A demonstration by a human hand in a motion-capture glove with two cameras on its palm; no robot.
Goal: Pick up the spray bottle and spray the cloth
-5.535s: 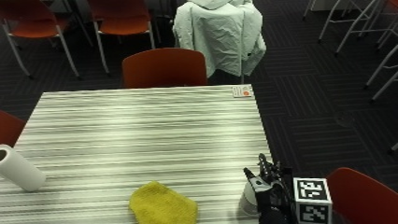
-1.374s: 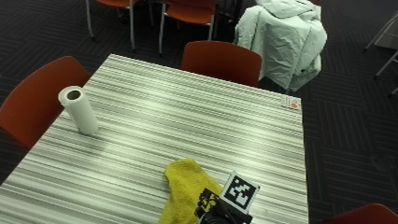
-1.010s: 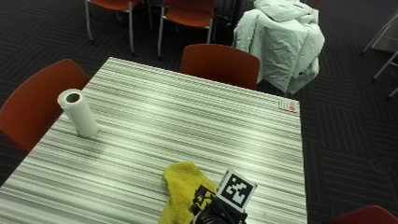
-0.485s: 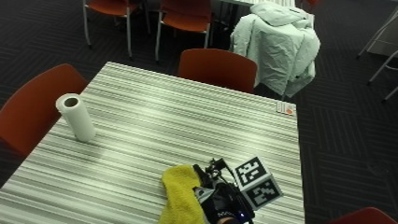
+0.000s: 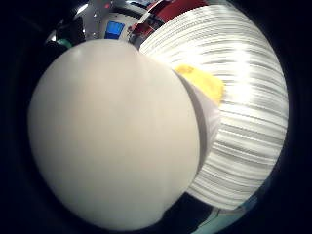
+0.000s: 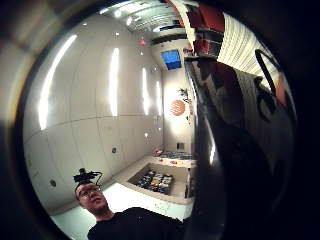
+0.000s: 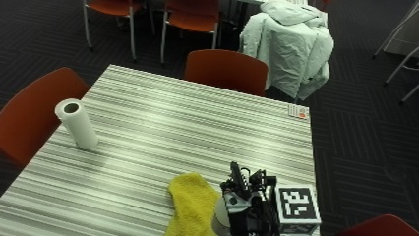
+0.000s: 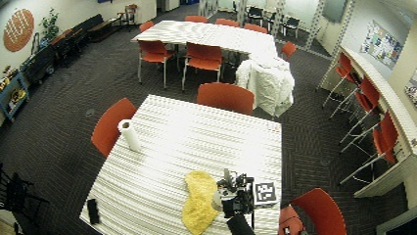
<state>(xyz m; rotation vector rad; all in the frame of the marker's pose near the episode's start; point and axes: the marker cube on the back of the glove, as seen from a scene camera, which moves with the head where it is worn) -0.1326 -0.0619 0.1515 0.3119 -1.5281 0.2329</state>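
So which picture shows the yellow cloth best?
The wide outside view: the whole yellow cloth lies flat on the striped table. The outside view cuts off its near end, the little finger side palm view shows only a bit behind a white object, and the thumb side shows none.

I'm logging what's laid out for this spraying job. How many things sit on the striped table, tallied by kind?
Yellow cloth: 1
Spray bottle, at the gloved right hand: 1
Paper towel roll, upright: 1
Small card at the far corner: 1
Dark flat object at the near corner: 1
Total: 5
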